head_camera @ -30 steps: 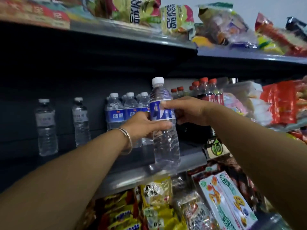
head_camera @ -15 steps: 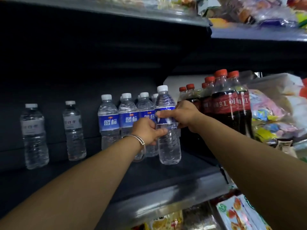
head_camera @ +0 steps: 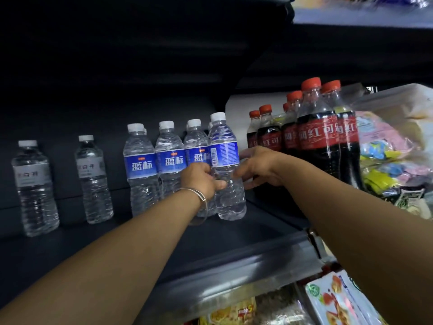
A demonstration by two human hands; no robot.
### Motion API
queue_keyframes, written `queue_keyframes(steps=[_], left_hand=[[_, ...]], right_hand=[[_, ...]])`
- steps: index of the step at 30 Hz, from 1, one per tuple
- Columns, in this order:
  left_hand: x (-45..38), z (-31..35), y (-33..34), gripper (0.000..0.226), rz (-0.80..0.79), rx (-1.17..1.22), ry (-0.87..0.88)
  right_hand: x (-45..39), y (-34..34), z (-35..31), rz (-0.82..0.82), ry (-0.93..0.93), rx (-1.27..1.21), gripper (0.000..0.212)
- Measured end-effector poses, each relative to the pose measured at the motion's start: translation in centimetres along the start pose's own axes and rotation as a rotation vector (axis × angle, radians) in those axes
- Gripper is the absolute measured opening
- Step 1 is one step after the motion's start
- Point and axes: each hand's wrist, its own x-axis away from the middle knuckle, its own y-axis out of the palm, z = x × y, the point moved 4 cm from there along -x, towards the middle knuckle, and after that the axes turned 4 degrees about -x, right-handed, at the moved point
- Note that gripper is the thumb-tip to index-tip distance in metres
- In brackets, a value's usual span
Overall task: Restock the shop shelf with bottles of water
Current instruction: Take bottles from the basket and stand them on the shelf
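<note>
On the dark middle shelf (head_camera: 234, 245) stand four front-row blue-labelled water bottles, with caps of more showing behind. The rightmost bottle (head_camera: 226, 165) stands upright on the shelf, at the end of that row, label turned sideways. The left hand (head_camera: 201, 180), a bangle on its wrist, wraps around its middle; the right hand (head_camera: 257, 168) touches its right side with loosely curled fingers. Two white-labelled water bottles (head_camera: 92, 179) stand apart at left. At least six red-capped cola bottles (head_camera: 316, 139) crowd just to the right. Half a second ago the right hand gripped the label higher up; it has since slid lower and loosened
</note>
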Motion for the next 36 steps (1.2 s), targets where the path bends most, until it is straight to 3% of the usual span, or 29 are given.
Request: queue_keyframes(steps=[3,7,12,16,23,28,36], left_hand=[[0.1,0.1,0.6,0.035,0.0,0.004,0.011],[0.1,0.3,1.4,0.024,-0.043,0.047,0.028],[0.3,0.4,1.8,0.043,-0.004,-0.013,0.019],[0.0,0.4,1.8,0.022,0.005,-0.035,0.022],[0.0,-0.3,2.2,0.007,-0.022,-0.158,0.014],[-0.1,-0.5,1.8,0.019,0.015,-0.185,-0.005],[-0.2,-0.8,1.5,0.016,-0.026,-0.101,-0.03]], right_hand=[[-0.1,-0.1,0.4,0.062,0.004,0.007,0.028],[-0.3,0.0,0.9,0.119,0.017,0.021,0.037],[-0.6,0.4,1.0,0.164,0.027,0.079,0.033],[-0.5,0.3,1.2,0.159,0.044,0.069,0.027],[-0.9,0.9,1.2,0.324,0.026,0.135,0.034],[-2.0,1.3,1.2,0.363,0.03,0.207,0.046],[-3.5,1.3,1.5,0.391,0.021,0.29,0.05]])
